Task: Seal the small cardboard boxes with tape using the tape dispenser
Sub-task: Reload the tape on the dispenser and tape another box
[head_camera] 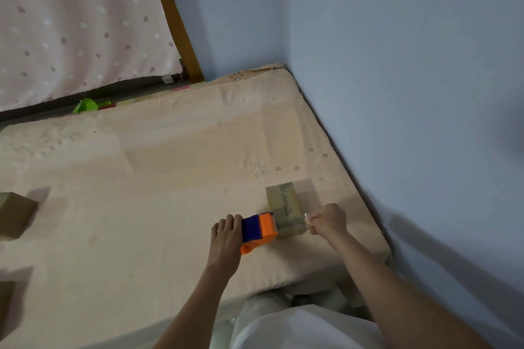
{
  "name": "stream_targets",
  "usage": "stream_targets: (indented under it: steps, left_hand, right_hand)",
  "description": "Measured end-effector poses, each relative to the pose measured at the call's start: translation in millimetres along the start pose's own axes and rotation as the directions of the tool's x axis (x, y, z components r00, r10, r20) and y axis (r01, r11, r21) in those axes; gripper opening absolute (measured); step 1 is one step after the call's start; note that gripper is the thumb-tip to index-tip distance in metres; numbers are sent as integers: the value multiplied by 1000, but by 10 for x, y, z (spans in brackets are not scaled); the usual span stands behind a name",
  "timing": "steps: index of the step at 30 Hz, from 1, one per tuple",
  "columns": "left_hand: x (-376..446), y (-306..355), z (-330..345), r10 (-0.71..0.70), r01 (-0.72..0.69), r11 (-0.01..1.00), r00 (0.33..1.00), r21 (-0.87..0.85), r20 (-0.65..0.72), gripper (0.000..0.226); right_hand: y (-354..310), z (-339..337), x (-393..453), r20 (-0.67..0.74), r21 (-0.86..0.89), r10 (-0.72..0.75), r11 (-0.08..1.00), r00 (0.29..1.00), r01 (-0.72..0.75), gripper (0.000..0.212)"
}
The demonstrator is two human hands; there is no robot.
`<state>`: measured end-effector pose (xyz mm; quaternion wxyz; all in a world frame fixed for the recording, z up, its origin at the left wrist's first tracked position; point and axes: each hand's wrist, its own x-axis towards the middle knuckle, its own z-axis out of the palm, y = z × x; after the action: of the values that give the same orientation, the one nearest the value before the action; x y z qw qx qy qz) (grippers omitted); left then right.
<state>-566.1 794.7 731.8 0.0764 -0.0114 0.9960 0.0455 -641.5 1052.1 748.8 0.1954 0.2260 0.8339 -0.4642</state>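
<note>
Gripping tape dispenser (pixel 258 231), left hand (pixel 226 238) fingers curled over blue end. Right hand (pixel 326 221) fisted, pinching tape end. Box (pixel 285 211) between hands, light, likely slides on soft mattress (pixel 141 178); steady by sides.

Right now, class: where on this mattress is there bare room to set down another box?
Free: the wide stretch between the left boxes and the left hand, and the back area toward the curtain. Crowded: the right edge, around the tape dispenser, taped box and right hand.
</note>
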Motion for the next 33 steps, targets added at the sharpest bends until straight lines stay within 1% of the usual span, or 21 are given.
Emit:
stream_targets:
  steps: [4,7,10,12,15,21,25,28,31,33]
  left_hand:
    - [-6,56,17,-20,18,999,999,36,32,62]
    - [9,61,30,-18,18,999,1000,31,20,63]
    - [15,48,53,-23,22,999,999,26,27,66]
    - [12,63,50,-32,30,999,998,27,63,63]
    - [17,103,42,-28,26,999,996,26,81,60]
    - [4,123,44,-35,33,999,997,17,72,58]
    - [-4,132,40,-39,35,999,994,39,101,61]
    - [-4,148,9,-36,31,998,994,55,104,65]
    - [-8,176,-15,-43,38,998,992,45,120,65]
    - [0,172,-14,-48,44,998,992,40,115,64]
  right_hand:
    - [38,20,25,-18,-30,-26,999,999,26,8]
    - [45,24,24,-5,-59,-52,997,999,52,10]
    - [68,44,27,8,-55,-38,998,999,38,6]
    - [76,48,41,7,-63,-29,998,1000,30,7]
    - [58,30,45,-3,-66,-20,998,1000,20,10]
    - [16,35,41,3,-102,-14,995,1000,14,13]
    - [8,46,43,22,-171,4,985,1000,0,12]
    - [0,74,18,50,-233,-20,972,999,31,19]
    - [-22,114,-7,37,-276,-41,960,998,49,27]
    - [-44,136,-23,8,-285,-34,958,999,35,20]
